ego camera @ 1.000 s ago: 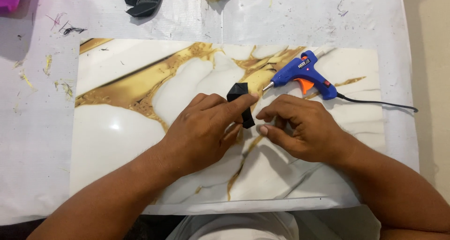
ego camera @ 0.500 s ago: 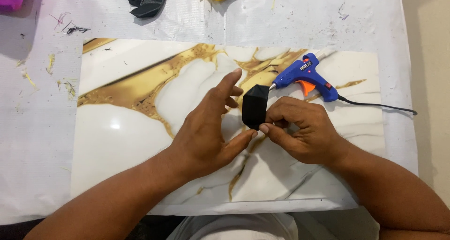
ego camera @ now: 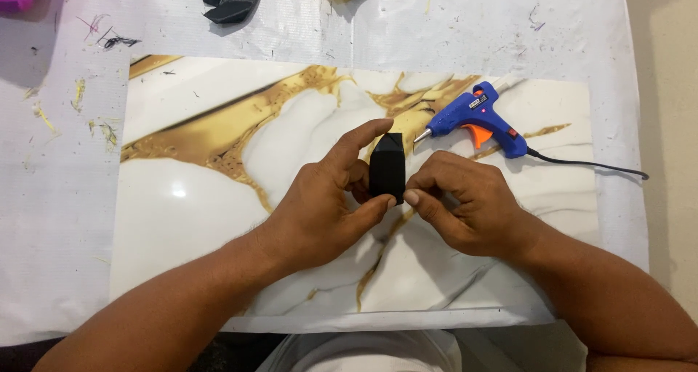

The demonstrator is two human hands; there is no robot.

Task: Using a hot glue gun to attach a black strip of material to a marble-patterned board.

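The small black piece stood between the two hands over the middle of the marbled white-and-gold sheet, its long axis running near to far, the far end tapered. The left hand lay to its left and gripped it — thumb pressed against the near end, forefinger stretched up along the left edge toward the far tip. The right hand sat just to its right, fingers curled, the thumb tip touching the near right corner; both hands were equally close, each in contact with the piece. The blue glue gun lay on the sheet beyond the right hand, apart from it, nozzle pointing left toward the piece. Against the frame half a second before, the piece appeared more upright and squarer to the camera, and the left forefinger had closed in along its edge — earlier it was spread wider
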